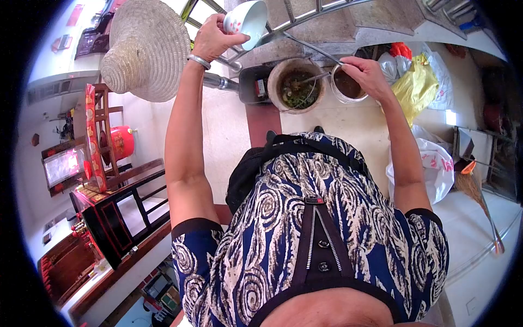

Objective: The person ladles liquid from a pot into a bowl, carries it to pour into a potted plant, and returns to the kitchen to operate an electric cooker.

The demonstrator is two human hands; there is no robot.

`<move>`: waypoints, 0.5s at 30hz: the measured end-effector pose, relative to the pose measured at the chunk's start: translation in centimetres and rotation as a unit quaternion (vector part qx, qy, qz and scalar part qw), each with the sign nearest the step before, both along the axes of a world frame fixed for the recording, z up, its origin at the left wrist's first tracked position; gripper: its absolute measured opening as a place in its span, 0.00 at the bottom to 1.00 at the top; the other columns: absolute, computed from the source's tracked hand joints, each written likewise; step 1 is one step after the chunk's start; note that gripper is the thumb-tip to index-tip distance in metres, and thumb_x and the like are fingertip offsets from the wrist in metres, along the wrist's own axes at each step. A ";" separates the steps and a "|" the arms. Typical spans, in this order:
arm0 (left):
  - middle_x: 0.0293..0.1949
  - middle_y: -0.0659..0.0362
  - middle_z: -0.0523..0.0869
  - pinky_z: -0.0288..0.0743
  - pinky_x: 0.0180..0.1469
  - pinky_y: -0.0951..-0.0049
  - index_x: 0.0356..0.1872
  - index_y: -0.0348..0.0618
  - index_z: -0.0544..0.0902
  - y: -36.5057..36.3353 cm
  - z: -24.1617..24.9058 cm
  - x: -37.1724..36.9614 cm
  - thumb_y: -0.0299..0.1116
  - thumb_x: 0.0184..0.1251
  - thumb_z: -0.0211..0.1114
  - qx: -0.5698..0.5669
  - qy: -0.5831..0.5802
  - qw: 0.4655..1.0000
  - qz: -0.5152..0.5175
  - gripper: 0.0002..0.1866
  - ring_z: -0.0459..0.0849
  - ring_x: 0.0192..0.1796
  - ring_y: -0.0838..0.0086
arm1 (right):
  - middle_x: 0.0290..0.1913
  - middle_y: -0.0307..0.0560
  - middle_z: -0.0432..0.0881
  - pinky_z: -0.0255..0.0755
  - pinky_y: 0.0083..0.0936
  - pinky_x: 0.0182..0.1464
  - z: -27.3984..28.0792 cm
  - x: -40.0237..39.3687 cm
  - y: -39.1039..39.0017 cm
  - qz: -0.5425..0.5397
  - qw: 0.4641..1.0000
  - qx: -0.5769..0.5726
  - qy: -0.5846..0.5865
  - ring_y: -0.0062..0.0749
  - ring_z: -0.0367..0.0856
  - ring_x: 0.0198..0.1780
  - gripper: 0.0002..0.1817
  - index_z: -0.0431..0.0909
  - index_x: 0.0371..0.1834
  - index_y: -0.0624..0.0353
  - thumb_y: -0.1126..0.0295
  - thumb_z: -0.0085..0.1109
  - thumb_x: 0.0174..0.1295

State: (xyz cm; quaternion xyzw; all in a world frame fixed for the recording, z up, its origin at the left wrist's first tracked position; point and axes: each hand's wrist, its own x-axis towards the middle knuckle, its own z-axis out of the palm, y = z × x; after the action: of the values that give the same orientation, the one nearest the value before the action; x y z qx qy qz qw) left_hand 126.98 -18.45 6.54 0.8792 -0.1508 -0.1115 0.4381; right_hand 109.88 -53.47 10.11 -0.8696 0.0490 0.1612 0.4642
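Note:
My left hand, with a silver bangle at the wrist, grips a white bowl with small red marks on its outside. The bowl is held tilted on its side, its mouth turned to the right. My right hand is closed round a long thin metal handle that slants up to the left; its lower end is hidden. Below that hand stands a white tub with brown liquid in it. Beside the tub is a round pot holding dark water and green leaf scraps, with a second thin handle reaching into it.
A black bin stands left of the pot, by a metal stair railing. To the right lie a yellow plastic bag, a white bag and a broom. A straw hat and wooden furniture are at left.

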 end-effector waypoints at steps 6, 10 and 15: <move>0.33 0.54 0.81 0.76 0.38 0.76 0.41 0.32 0.76 0.3 0.1 -0.5 0.54 0.27 0.76 0.057 -0.023 0.998 0.013 0.40 0.81 0.33 0.73 | 0.32 0.36 0.79 0.68 0.14 0.38 -0.2 1.3 1.3 0.005 0.998 0.038 -0.043 0.15 0.72 0.34 0.15 0.78 0.46 0.66 0.67 0.55 0.61; 0.33 0.53 0.82 0.76 0.40 0.74 0.41 0.32 0.77 -0.1 0.4 -1.3 0.54 0.27 0.75 0.046 0.005 0.998 0.029 0.40 0.81 0.34 0.70 | 0.30 0.35 0.79 0.68 0.14 0.36 -0.1 2.5 3.2 -0.004 0.998 0.047 -0.049 0.14 0.71 0.33 0.15 0.78 0.46 0.65 0.67 0.55 0.61; 0.34 0.52 0.82 0.76 0.40 0.74 0.42 0.32 0.77 -0.1 0.1 -1.3 0.54 0.27 0.75 0.053 0.004 0.998 0.039 0.40 0.81 0.34 0.69 | 0.28 0.38 0.79 0.68 0.16 0.36 -0.7 1.3 3.3 -0.004 0.999 0.015 -0.043 0.16 0.72 0.31 0.14 0.78 0.45 0.65 0.67 0.56 0.60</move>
State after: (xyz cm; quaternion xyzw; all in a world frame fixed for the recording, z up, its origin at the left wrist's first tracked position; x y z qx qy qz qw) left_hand 125.69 -18.56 6.65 0.9059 -0.1084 -0.1051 0.3956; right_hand 111.21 -50.13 9.38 -0.8685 0.0302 0.1226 0.4794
